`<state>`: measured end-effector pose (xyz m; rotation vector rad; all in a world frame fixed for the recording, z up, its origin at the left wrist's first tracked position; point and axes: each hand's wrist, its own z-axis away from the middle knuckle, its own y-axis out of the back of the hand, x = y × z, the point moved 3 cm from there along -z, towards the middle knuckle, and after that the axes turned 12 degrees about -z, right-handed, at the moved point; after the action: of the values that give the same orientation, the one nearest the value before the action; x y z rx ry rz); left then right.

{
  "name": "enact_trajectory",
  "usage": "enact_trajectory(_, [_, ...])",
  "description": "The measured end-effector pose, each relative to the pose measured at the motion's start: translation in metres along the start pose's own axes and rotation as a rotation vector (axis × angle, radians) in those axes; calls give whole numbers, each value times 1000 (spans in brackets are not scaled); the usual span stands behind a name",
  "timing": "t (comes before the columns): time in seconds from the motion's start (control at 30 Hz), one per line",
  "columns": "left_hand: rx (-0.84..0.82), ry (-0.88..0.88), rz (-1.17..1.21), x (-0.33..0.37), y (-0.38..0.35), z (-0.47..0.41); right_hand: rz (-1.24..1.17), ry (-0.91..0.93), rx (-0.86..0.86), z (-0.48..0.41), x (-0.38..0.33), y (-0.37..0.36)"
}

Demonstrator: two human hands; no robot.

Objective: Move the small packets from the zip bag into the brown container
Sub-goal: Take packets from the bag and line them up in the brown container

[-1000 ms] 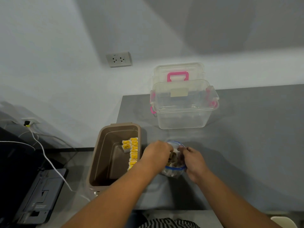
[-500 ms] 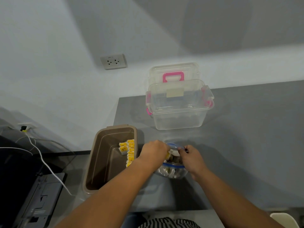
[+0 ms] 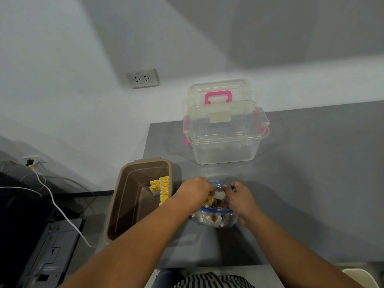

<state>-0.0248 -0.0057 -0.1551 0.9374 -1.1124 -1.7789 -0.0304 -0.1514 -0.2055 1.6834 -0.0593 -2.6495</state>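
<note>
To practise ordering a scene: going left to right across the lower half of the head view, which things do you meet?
Grey machine → brown container → left hand → right hand.

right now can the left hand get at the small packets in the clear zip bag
Probably yes. The left hand is at the open mouth of the clear blue-rimmed zip bag, which the right hand pinches open at the rim, so nothing covers the small yellow-and-white packets inside.
</note>
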Motion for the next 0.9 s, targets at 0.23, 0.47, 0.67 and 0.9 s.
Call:
enact_trajectory(0.23, [-7, -120, -41, 4, 0, 5, 3, 5, 19, -3, 2, 0])
enact_trajectory(0.47, [-26, -195, -99, 5, 0, 5, 55, 3, 9, -4, 3, 0])
enact_trajectory(0.67, [-82, -151, -97, 4, 1, -1, 78, -22, -34, -7, 3, -2])
enact_trajectory(0.9, [-43, -85, 9, -5, 6, -5, 36, -44, -45, -6, 1, -3])
